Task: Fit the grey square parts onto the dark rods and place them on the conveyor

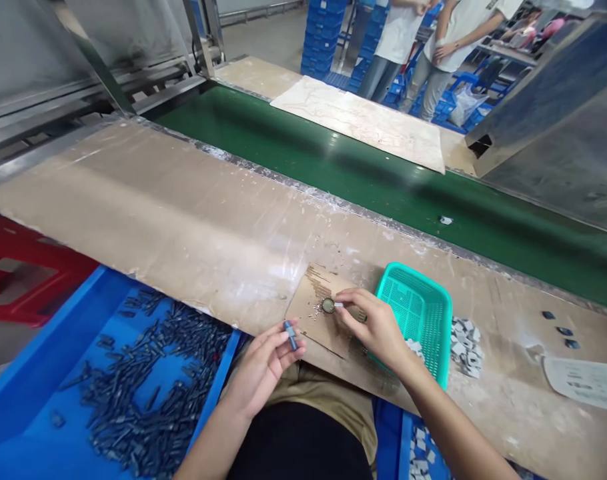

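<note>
Glossy belt [368, 175]; peg [291, 336] probably plastic.

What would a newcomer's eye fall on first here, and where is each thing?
Probably the turquoise basket on the tabletop, beside the right hand, and the long green belt beyond it. Next, the blue bin at lower left, strewn with dark pieces. Between bin and basket, the left hand holds a small blue-grey piece.

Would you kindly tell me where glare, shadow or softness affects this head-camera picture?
Head view: whitish glare on the worktop left of the cardboard sheet; head view: dark bands and small highlights across the green belt; head view: standing people look soft, and fine detail on the blue-grey part in the left hand is unclear.
</note>
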Motion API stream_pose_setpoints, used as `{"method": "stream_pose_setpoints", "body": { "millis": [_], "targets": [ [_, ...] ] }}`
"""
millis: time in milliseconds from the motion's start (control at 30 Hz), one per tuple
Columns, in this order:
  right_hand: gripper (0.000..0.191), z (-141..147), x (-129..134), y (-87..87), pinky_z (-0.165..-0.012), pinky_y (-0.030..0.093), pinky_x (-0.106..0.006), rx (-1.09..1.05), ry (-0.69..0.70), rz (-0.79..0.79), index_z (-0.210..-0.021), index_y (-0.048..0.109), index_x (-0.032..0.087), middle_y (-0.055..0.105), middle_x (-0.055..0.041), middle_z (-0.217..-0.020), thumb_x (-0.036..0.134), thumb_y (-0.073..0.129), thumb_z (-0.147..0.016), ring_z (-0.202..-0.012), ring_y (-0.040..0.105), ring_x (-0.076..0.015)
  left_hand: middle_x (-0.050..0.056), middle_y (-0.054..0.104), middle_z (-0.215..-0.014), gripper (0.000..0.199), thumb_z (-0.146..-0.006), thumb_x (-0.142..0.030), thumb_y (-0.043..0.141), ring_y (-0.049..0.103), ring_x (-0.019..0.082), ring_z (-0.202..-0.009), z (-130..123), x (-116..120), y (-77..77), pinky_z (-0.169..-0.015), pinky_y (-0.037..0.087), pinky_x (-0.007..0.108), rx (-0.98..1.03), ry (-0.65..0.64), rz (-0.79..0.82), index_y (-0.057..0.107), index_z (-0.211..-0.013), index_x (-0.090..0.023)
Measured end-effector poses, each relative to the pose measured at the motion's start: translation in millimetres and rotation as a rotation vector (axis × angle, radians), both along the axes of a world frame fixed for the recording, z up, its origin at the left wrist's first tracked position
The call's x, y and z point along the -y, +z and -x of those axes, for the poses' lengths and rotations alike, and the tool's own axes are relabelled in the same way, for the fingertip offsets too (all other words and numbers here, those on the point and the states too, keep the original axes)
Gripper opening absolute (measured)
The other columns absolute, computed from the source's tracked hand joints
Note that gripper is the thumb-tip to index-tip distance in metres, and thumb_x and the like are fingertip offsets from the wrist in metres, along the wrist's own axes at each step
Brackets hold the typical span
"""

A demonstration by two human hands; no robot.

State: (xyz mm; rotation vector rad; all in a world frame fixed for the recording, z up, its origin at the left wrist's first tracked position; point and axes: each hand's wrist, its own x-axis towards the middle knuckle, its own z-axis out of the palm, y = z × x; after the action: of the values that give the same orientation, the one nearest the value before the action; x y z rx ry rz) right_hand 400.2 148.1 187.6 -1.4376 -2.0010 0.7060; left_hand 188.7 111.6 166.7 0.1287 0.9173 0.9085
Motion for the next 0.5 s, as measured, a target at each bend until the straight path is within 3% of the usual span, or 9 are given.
{"method": "stream_pose_setpoints", "body": {
  "millis": [100, 300, 500],
  "targets": [
    [0.025, 2, -5, -1.4, -0.082, 0.049, -0.037, 0.078, 0.058, 0.026, -0.109, 0.062, 0.024, 0.058, -0.0088, -0.098, 0.021, 0.046, -0.089, -0.093, 0.058, -0.0212, 0.006, 0.065, -0.089, 0.032, -0.078, -0.012, 0.06, 0.064, 0.014, -0.077, -3, 1, 2.0, -0.075, 0.055, 0.026, 0.074, -0.039, 0.016, 0.059, -0.11, -0.012],
    [0.016, 0, -7, -3.7, -0.082, 0.049, -0.038, 0.103, 0.08, 0.04, -0.096, 0.063, 0.022, 0.06, -0.0082, -0.097, 0.022, 0.05, -0.087, -0.093, 0.059, -0.022, 0.007, 0.065, -0.093, 0.034, -0.077, -0.012, 0.063, 0.063, 0.014, -0.081, 0, 4, -1.5, -0.079, 0.053, 0.027, 0.114, -0.048, 0.015, 0.059, -0.111, -0.014],
    [0.02, -3, -9, -19.6, -0.082, 0.05, -0.04, 0.214, 0.103, 0.018, -0.105, 0.055, 0.023, 0.065, -0.0082, -0.102, 0.019, 0.05, -0.086, -0.096, 0.061, -0.0233, 0.004, 0.063, -0.083, 0.04, -0.075, -0.014, 0.066, 0.062, 0.014, -0.081, 5, 2, -3.5, -0.079, 0.054, 0.029, 0.09, -0.038, -0.002, 0.058, -0.114, -0.016]
  ]
}}
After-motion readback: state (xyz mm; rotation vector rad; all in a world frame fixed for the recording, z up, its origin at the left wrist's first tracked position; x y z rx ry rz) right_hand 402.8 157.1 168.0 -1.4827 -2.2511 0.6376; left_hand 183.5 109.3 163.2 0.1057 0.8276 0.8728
